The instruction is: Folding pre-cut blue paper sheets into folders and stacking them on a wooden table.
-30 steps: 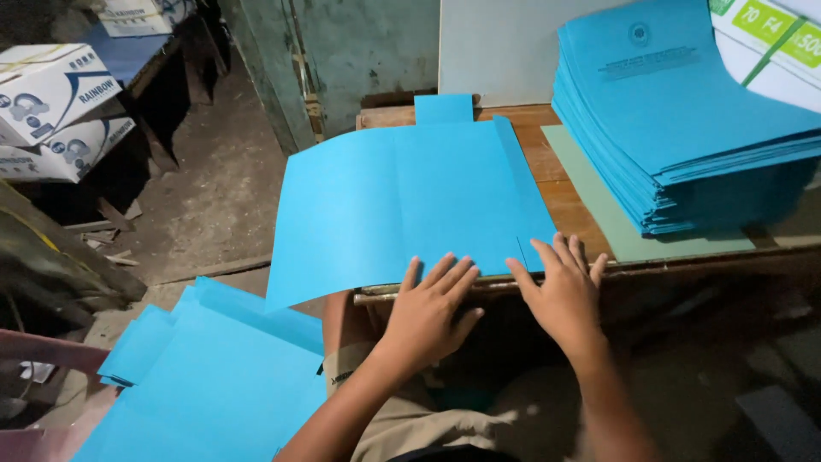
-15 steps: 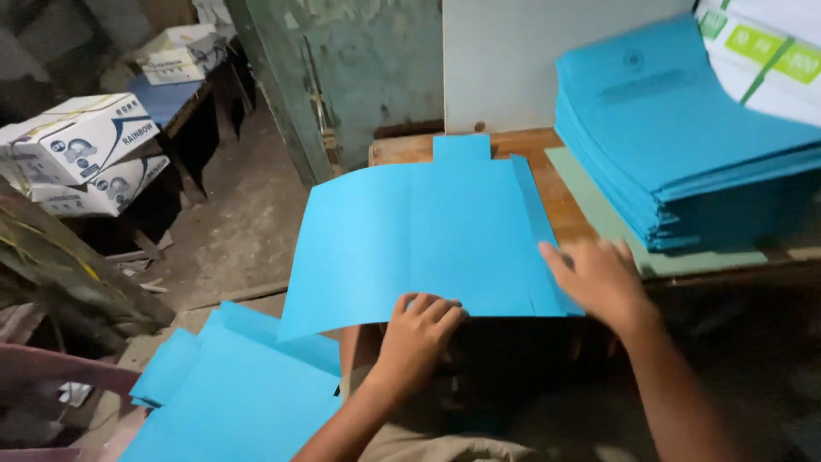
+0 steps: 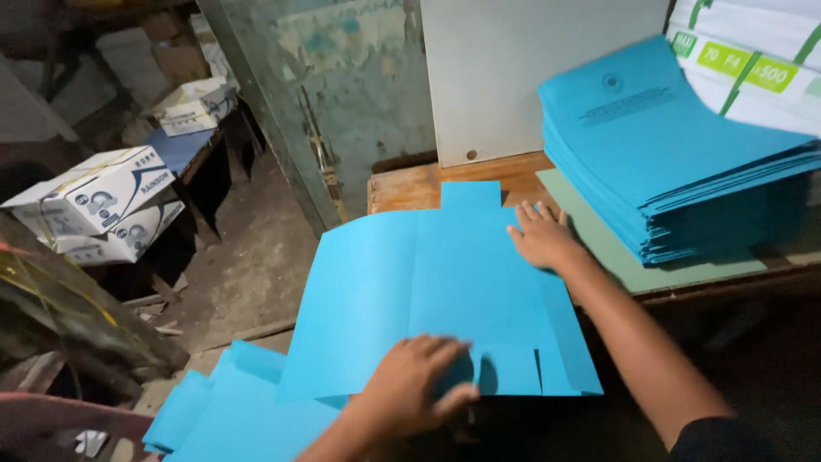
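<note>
Left hand: the left hand is at the near edge of the blue sheet, fingers curled over that edge and thumb closed toward them, pinching the paper near a small flap at its near side.
Right hand: the right hand lies flat and open on the far right part of the same sheet, fingers spread and pointing far-left; it presses down and holds nothing.
Blue sheet: a large light-blue cut sheet with fold lines and a small tab at its far edge, spread over the wooden table; its left and near parts hang past the table edge, and the left side curves upward a little.
Stack of blue sheets: a tall stack of blue sheets sits on the table to the right, well apart from the left hand and near the right forearm.
Green board: a pale green board lies under the stack, just right of the right hand.
Paper reams: white wrapped paper reams with green bands stand at the far right, behind the stack.
Floor sheets: more blue sheets lie on the floor at the near left, below the hanging sheet.
Boxes: white cardboard boxes are piled at the far left.
White panel: a white panel leans against the wall beyond the table.
</note>
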